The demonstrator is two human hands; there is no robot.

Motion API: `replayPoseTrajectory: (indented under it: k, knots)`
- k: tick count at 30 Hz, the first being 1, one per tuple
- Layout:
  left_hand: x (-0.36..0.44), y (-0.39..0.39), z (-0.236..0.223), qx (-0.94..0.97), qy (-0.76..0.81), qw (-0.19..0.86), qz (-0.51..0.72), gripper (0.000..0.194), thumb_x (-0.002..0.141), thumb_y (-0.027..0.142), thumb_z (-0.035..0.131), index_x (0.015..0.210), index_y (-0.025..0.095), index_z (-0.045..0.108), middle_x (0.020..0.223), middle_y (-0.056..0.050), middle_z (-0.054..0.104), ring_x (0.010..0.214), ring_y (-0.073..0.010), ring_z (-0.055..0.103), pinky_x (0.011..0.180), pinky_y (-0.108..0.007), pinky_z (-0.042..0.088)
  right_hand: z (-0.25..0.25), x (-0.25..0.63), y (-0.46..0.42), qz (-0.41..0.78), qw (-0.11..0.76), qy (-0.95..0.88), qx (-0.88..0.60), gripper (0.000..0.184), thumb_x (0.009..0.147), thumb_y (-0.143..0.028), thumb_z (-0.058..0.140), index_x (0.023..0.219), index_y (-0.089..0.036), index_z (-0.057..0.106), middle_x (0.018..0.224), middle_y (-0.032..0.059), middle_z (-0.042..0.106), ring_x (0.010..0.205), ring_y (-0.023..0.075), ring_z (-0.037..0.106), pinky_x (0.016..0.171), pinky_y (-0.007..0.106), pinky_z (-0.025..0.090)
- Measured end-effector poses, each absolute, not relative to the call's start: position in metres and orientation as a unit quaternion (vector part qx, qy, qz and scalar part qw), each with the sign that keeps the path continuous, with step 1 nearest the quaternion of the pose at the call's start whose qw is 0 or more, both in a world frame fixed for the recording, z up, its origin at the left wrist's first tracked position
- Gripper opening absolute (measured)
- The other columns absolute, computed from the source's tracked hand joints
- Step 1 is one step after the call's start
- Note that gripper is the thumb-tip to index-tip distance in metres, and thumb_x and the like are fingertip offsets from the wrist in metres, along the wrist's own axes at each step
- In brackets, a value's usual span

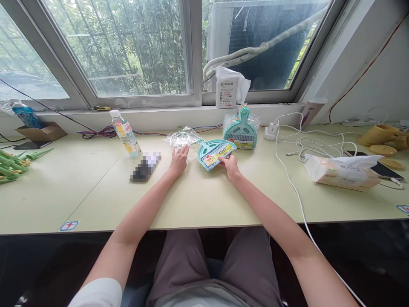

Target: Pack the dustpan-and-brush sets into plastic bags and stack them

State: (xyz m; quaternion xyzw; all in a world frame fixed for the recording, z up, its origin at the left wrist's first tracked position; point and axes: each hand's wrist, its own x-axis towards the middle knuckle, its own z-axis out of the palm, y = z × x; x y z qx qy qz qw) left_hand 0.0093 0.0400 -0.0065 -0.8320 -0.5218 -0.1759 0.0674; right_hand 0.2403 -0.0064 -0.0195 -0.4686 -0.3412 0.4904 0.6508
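My right hand (230,166) grips the lower right edge of a small teal dustpan (207,148), with a brush and a printed label on it. Its handle points to the upper left. My left hand (179,160) lies with fingers stretched, touching or close beside crumpled clear plastic wrap (182,137). Behind my right hand, several more dustpan-and-brush sets (244,132) lean together in a stack, with clear plastic around them.
Left of my left hand are a drink bottle (125,132) and a blurred dark phone-like object (145,167). A tissue pack (343,172) and white cables (306,147) lie on the right. A tissue box (227,88) stands on the sill, below the window (128,47).
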Motion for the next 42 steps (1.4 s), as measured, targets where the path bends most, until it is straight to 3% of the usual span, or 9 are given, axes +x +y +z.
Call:
replayPoseTrajectory:
  k: [8, 16, 20, 22, 24, 28, 30, 34, 42]
  knots:
    - [0.02, 0.031, -0.002, -0.855, -0.457, 0.02, -0.244, 0.079, 0.072, -0.007, 0.027, 0.147, 0.018, 0.035, 0.153, -0.009, 0.036, 0.137, -0.0268, 0.036, 0.116, -0.061, 0.014, -0.024, 0.236, -0.004, 0.528, 0.607, -0.409, -0.431, 0.025, 0.073, -0.014, 0.07, 0.094, -0.019, 0.056, 0.097, 0.0047, 0.07, 0.085, 0.0194, 0.069, 0.079, 0.039, 0.062]
    - [0.031, 0.031, -0.003, -0.863, -0.372, -0.057, -0.336, 0.058, 0.08, -0.001, 0.032, 0.119, 0.027, 0.064, 0.135, -0.003, 0.057, 0.124, -0.021, 0.05, 0.114, -0.05, 0.028, -0.018, 0.233, -0.011, 0.532, 0.614, -0.4, -0.424, 0.023, 0.073, -0.014, 0.07, 0.092, -0.019, 0.058, 0.097, 0.0048, 0.07, 0.087, 0.0198, 0.069, 0.082, 0.041, 0.061]
    - [0.033, 0.03, -0.004, -0.76, -0.412, -0.097, -0.493, 0.041, 0.091, 0.021, 0.043, 0.132, 0.027, 0.052, 0.144, -0.006, 0.046, 0.137, -0.023, 0.037, 0.114, -0.047, 0.028, -0.016, 0.235, -0.01, 0.535, 0.634, -0.381, -0.408, 0.023, 0.073, -0.016, 0.072, 0.091, -0.019, 0.058, 0.097, 0.0041, 0.07, 0.091, 0.0197, 0.068, 0.087, 0.042, 0.06]
    - [0.033, 0.03, -0.002, -0.66, -0.448, -0.135, -0.588, 0.051, 0.09, 0.034, 0.052, 0.139, 0.027, 0.039, 0.151, -0.009, 0.034, 0.141, -0.0238, 0.029, 0.116, -0.045, 0.026, -0.016, 0.235, -0.009, 0.535, 0.643, -0.378, -0.397, 0.025, 0.072, -0.018, 0.073, 0.092, -0.019, 0.058, 0.097, 0.0037, 0.07, 0.092, 0.0199, 0.068, 0.089, 0.042, 0.059]
    - [0.033, 0.033, 0.0, -0.575, -0.451, -0.246, -0.637, 0.059, 0.088, 0.041, 0.056, 0.141, 0.028, 0.033, 0.151, -0.009, 0.035, 0.14, -0.0236, 0.032, 0.114, -0.042, 0.029, -0.017, 0.235, -0.008, 0.537, 0.646, -0.381, -0.387, 0.028, 0.071, -0.02, 0.075, 0.093, -0.019, 0.058, 0.098, 0.0033, 0.07, 0.094, 0.0203, 0.068, 0.091, 0.043, 0.058]
    - [0.032, 0.04, 0.0, -0.516, -0.355, -0.572, -0.529, 0.044, 0.09, 0.048, 0.051, 0.125, 0.021, 0.052, 0.125, -0.009, 0.062, 0.123, -0.0251, 0.055, 0.106, -0.04, 0.042, -0.019, 0.233, -0.008, 0.541, 0.632, -0.404, -0.38, 0.031, 0.068, -0.024, 0.078, 0.092, -0.02, 0.058, 0.098, 0.0038, 0.07, 0.093, 0.0213, 0.068, 0.091, 0.046, 0.058]
    - [0.032, 0.041, -0.004, -0.5, -0.326, -0.649, -0.472, 0.04, 0.089, 0.046, 0.052, 0.116, 0.017, 0.059, 0.112, -0.009, 0.069, 0.112, -0.0246, 0.061, 0.101, -0.04, 0.046, -0.02, 0.232, -0.009, 0.539, 0.627, -0.412, -0.384, 0.031, 0.068, -0.025, 0.079, 0.09, -0.02, 0.058, 0.098, 0.0048, 0.069, 0.092, 0.0219, 0.068, 0.09, 0.047, 0.058]
    - [0.034, 0.036, -0.008, -0.507, -0.315, -0.682, -0.423, 0.038, 0.086, 0.044, 0.059, 0.111, 0.016, 0.062, 0.105, -0.009, 0.072, 0.102, -0.0229, 0.066, 0.098, -0.041, 0.048, -0.02, 0.231, -0.011, 0.528, 0.64, -0.402, -0.386, 0.03, 0.07, -0.025, 0.077, 0.091, -0.02, 0.057, 0.099, 0.0044, 0.069, 0.099, 0.0224, 0.067, 0.091, 0.045, 0.058]
    - [0.039, 0.024, -0.004, -0.543, -0.273, -0.726, -0.32, 0.043, 0.085, 0.044, 0.061, 0.117, 0.016, 0.063, 0.12, -0.012, 0.067, 0.109, -0.0252, 0.063, 0.1, -0.044, 0.045, -0.012, 0.232, -0.014, 0.515, 0.668, -0.386, -0.373, 0.029, 0.072, -0.023, 0.073, 0.095, -0.022, 0.054, 0.103, 0.0031, 0.066, 0.105, 0.021, 0.064, 0.094, 0.042, 0.056]
